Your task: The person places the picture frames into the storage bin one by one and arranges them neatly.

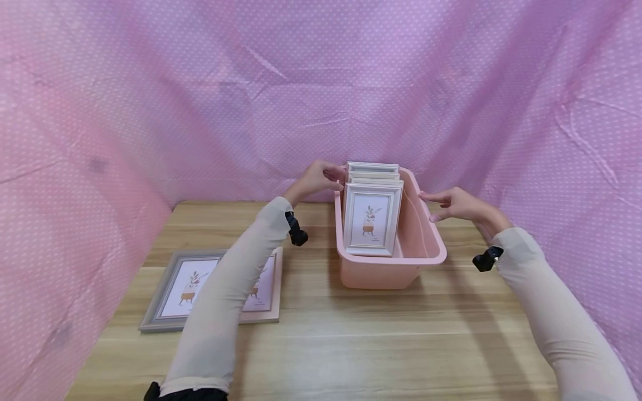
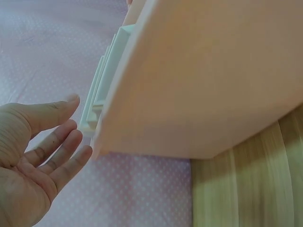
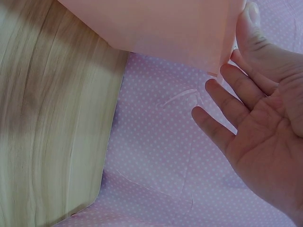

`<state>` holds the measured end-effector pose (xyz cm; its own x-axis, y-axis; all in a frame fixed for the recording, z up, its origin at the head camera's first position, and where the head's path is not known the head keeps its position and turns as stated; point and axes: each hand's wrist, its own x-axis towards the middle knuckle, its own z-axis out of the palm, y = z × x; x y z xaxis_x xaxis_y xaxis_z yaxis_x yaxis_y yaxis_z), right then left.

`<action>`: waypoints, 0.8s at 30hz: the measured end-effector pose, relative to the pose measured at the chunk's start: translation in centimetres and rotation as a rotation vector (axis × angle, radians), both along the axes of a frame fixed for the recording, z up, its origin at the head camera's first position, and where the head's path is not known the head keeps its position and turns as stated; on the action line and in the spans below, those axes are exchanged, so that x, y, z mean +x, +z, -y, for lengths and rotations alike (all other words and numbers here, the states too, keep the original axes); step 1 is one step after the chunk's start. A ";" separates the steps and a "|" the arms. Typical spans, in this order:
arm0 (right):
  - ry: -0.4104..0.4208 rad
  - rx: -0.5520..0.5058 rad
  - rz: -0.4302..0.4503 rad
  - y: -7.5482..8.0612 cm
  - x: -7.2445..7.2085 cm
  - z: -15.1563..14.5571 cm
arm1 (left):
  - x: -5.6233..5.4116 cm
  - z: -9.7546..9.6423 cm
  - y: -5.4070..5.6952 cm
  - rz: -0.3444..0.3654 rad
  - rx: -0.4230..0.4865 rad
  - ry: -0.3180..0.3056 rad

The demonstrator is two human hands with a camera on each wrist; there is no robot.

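A pink plastic bin (image 1: 378,275) stands on the table between both hands. Inside, along its left side, several white picture frames stand upright one behind another. The front picture frame (image 1: 372,220) shows a potted-plant print. My left hand (image 1: 317,178) is at the bin's left rim, beside the rear frames. In the left wrist view its fingers are loosely spread near the white frame edges (image 2: 109,71) and grip nothing. On the other side, my right hand (image 1: 458,205) has relaxed fingers, with thumb and fingertips at the bin's right rim; its palm (image 3: 270,118) shows in the right wrist view.
To the left on the wooden table (image 1: 351,345) lie a grey picture frame (image 1: 168,287) and a pale pink picture frame (image 1: 276,284), partly covered by my left sleeve (image 1: 220,301). A pink dotted cloth (image 1: 301,83) hangs behind the table and at both sides.
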<state>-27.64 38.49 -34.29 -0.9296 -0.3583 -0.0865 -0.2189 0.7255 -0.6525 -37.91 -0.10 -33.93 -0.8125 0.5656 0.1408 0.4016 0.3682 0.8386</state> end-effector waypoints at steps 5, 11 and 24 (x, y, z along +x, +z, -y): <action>-0.007 0.018 0.008 0.1 0.0 -0.5 | 0.1 1.5 0.0 -0.021 -0.009 -0.021; -0.024 0.037 0.005 0.2 -0.1 -1.2 | 0.1 4.1 -0.8 0.011 -0.044 -0.009; -0.046 0.038 0.024 0.4 -0.1 -1.8 | 1.2 10.3 -3.9 0.076 -0.151 0.039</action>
